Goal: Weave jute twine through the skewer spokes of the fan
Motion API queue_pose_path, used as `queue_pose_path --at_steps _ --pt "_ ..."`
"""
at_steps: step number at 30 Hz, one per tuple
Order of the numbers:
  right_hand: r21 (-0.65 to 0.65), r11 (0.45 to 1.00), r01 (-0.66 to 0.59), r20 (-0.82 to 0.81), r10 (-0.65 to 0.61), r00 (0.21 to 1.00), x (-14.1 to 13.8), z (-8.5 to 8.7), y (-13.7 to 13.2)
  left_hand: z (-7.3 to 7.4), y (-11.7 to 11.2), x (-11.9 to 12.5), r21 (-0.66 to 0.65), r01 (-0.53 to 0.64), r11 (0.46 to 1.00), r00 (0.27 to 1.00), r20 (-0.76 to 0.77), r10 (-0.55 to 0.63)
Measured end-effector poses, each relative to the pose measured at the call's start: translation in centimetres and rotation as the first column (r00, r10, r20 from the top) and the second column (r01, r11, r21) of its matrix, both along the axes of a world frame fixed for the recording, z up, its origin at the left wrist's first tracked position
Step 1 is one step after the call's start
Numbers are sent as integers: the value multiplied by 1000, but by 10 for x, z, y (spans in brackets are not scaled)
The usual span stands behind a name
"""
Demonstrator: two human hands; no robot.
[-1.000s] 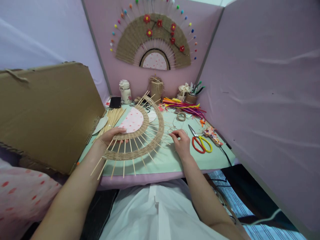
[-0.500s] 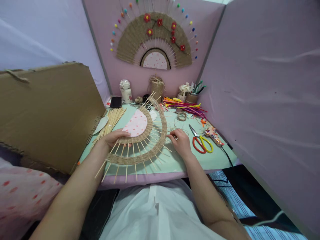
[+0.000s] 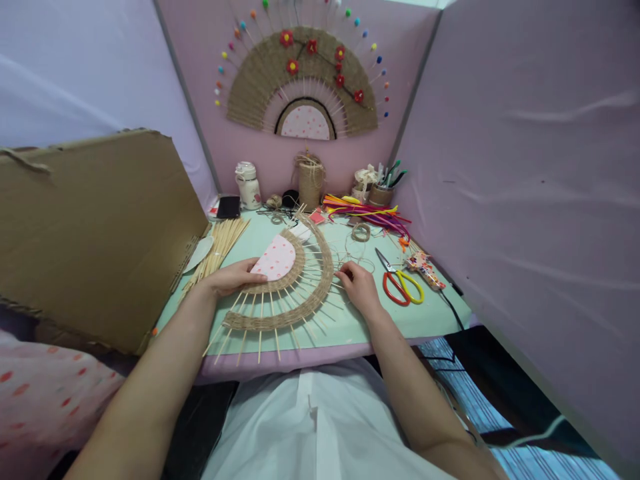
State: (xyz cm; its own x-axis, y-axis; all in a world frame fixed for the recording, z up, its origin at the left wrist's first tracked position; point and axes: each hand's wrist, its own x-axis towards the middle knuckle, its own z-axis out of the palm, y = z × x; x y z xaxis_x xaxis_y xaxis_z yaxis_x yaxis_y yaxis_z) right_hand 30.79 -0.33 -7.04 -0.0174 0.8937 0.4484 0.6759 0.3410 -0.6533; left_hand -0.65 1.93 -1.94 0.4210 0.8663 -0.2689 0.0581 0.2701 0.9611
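My left hand [image 3: 234, 277] grips a half-round woven fan [image 3: 280, 323] by its dotted pink-and-white centre, thumb on top and fingers underneath. Thin sticks radiate from that centre through an inner and an outer woven band, tilted over the table. At the outer band's right edge, my right hand [image 3: 358, 285] is closed in a pinch on thin twine [image 3: 367, 261], whose loose loops lie just behind the fingers. The exact pinch point is too small to make out. Right of this hand lie scissors [image 3: 397, 291] with one red and one yellow handle.
A patterned glue gun [image 3: 425, 269] with a cord lies at the right. Behind are a twine coil [image 3: 361, 232], coloured pipe cleaners [image 3: 370, 215], a twine spool [image 3: 311, 185] and a white bottle [image 3: 249, 187]. Sticks [image 3: 223, 243] and cardboard [image 3: 100, 233] flank the left.
The fan has tilted and shifted a little, its lower left end moving right and its top end lower. My right hand keeps its pinch at the outer band. The view has shifted slightly.
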Motion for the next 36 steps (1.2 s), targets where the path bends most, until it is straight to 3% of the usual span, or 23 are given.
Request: queue_pose_path --at_steps 4,8,13,17,22,26,28,32,36 --pt "6 1000 17 -45 -17 999 0 0 -3 -1 1 -2 22 -20 1000 1000 8 20" --pt "9 999 52 -207 -49 977 -3 4 -5 3 -2 -5 -22 -99 995 981 167 101" --pt "-57 997 50 -461 -71 885 -12 10 -4 12 -3 10 -106 -84 991 855 502 127" --pt "-97 995 21 -540 -70 839 -24 14 -3 9 -7 38 -89 -162 983 780 598 183" --pt "-103 994 45 -398 -83 914 -34 15 -3 -9 -36 82 -3 -218 976 826 532 186" --pt "-87 992 94 -257 -114 960 -39 13 -6 -19 -58 115 -44 -346 937 815 481 324" --pt "-81 990 111 -207 -126 970 -41 11 -7 -20 -62 128 -76 -403 912 764 520 381" --pt "-72 991 111 -136 -120 983 -46 8 -12 -20 -58 144 -230 -504 833 594 608 527" --pt "-70 991 110 -96 -117 989 -49 8 -17 -22 -54 142 -429 -392 814 473 665 578"
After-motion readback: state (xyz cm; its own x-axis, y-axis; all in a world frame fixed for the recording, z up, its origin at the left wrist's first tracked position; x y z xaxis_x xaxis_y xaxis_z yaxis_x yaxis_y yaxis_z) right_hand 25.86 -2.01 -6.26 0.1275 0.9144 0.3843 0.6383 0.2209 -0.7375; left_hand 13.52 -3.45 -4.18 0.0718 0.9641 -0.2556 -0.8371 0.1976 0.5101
